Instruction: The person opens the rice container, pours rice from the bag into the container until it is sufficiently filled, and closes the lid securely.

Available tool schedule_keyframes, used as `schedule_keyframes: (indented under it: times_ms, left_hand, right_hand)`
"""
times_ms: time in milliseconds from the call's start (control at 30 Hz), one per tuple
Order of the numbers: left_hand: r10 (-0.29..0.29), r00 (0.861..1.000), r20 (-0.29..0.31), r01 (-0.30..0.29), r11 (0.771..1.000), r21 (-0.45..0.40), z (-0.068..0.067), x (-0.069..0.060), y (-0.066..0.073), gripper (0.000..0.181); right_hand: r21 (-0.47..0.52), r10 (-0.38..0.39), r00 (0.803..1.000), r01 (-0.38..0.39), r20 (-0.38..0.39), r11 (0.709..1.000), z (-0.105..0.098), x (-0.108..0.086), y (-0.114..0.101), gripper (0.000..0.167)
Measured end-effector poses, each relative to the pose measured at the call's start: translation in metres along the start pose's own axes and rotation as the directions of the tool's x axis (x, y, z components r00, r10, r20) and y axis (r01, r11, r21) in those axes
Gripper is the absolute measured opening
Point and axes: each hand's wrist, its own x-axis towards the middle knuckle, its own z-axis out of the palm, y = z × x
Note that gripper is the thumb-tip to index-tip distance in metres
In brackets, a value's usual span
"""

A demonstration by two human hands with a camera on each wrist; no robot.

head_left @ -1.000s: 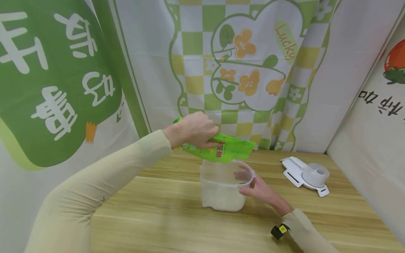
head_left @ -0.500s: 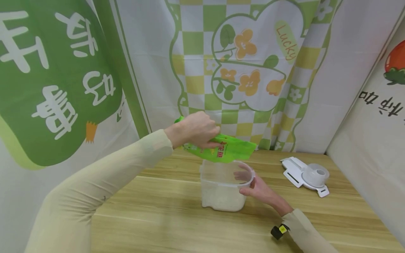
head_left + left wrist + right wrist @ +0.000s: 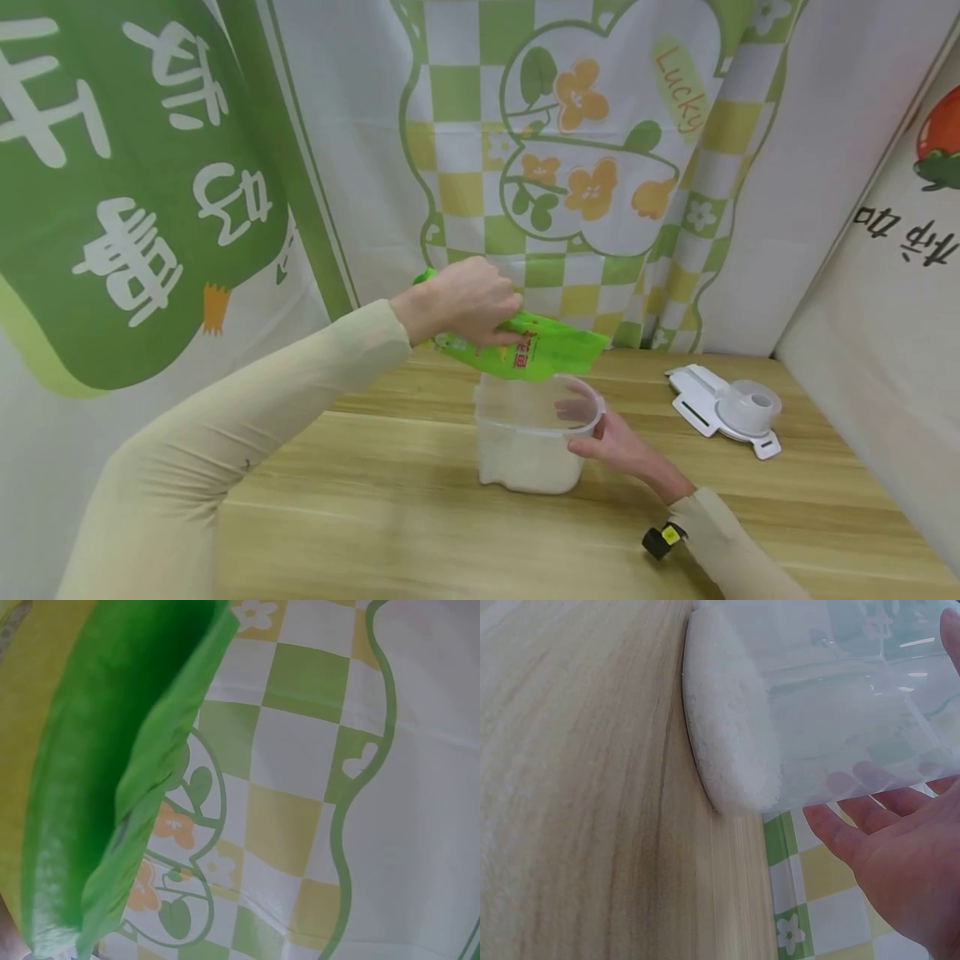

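My left hand (image 3: 468, 304) grips a bright green bag (image 3: 555, 346) with red printed characters, tilted over a clear plastic container (image 3: 528, 425). In the left wrist view the bag (image 3: 112, 772) gapes along one side, its inside dark. My right hand (image 3: 618, 442) holds the container's right side near the rim, thumb in front and fingers behind. The right wrist view shows those fingers spread along the clear wall, with white, rice-like contents (image 3: 727, 720) at the container's bottom. The container stands upright on the wooden table (image 3: 360, 500). Whether anything falls from the bag is not visible.
A white lid (image 3: 697, 396) with a clear round cup (image 3: 750, 407) on it lies at the table's right. A checked curtain (image 3: 461, 200) hangs behind the table, and printed cloths enclose both sides. A small black device (image 3: 662, 540) sits at my right wrist.
The head view has tipped slightly, so the container and lid appear a little higher. Both hands keep their holds, and the bag stays tilted over the container.
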Motion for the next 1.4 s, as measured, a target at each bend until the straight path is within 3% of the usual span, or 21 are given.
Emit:
schedule_keyframes:
  times_ms: [1400]
  left_hand:
    - [0.019, 1.000, 0.022, -0.020, 1.000, 0.018, -0.0064, 0.0038, 0.0014, 0.057]
  right_hand:
    - [0.023, 0.018, 1.000, -0.018, 0.014, 1.000, -0.0010, 0.0000, 0.0005, 0.086]
